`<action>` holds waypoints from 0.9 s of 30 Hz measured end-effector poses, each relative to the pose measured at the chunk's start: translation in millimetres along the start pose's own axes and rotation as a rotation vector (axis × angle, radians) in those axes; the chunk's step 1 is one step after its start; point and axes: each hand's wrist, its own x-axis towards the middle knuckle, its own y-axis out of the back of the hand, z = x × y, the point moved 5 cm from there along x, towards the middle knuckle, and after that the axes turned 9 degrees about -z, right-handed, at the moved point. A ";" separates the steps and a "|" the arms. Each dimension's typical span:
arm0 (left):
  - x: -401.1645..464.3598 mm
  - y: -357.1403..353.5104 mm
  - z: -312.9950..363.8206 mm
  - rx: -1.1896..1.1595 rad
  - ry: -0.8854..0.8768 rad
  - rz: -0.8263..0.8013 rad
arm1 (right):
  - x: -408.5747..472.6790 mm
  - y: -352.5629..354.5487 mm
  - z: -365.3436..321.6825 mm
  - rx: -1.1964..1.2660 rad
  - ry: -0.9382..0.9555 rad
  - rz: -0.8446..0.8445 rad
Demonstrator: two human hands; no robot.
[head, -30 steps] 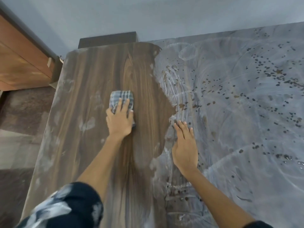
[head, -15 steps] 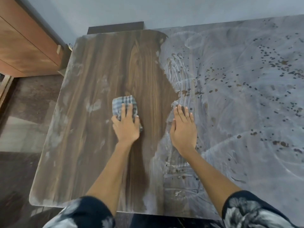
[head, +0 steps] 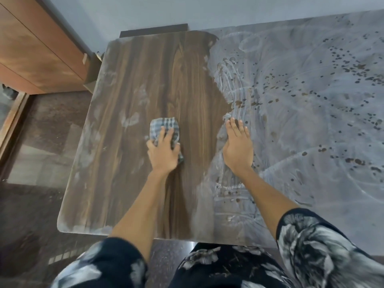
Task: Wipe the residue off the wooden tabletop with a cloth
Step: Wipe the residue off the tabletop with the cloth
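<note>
A wooden tabletop [head: 193,84] fills the head view. Its left half shows dark bare grain with a few pale smears [head: 129,120]. The right half lies under a grey-white film of residue [head: 311,125] dotted with brown specks. A folded checked cloth [head: 164,126] lies on the bare wood near the middle. My left hand [head: 163,152] presses flat on the cloth, fingers straight over it. My right hand [head: 239,148] rests flat on the table at the border of the residue, fingers straight and together.
A wooden cabinet [head: 35,53] stands at the upper left beside the table. Dark floor [head: 35,204] runs along the left and near table edges. A pale wall [head: 187,9] backs the far edge.
My left hand has slid the cloth toward me along the wood grain. My head has pulled back, so the near table edge and my sleeves show. The right hand has stayed flat.
</note>
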 end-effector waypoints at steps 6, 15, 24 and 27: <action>-114.9 -54.0 42.1 0.245 -0.643 -0.261 | 0.2 4.0 2.3 0.004 0.043 -0.029; -84.2 -18.6 -48.5 0.141 -0.190 -0.021 | -2.6 5.7 6.5 -0.011 0.058 -0.122; -197.2 -57.6 -9.3 0.232 -0.642 -0.261 | -37.8 -6.4 6.9 -0.053 0.102 -0.024; -169.9 -26.1 -36.6 0.269 -0.560 -0.017 | -50.1 -8.7 5.5 -0.085 0.097 -0.006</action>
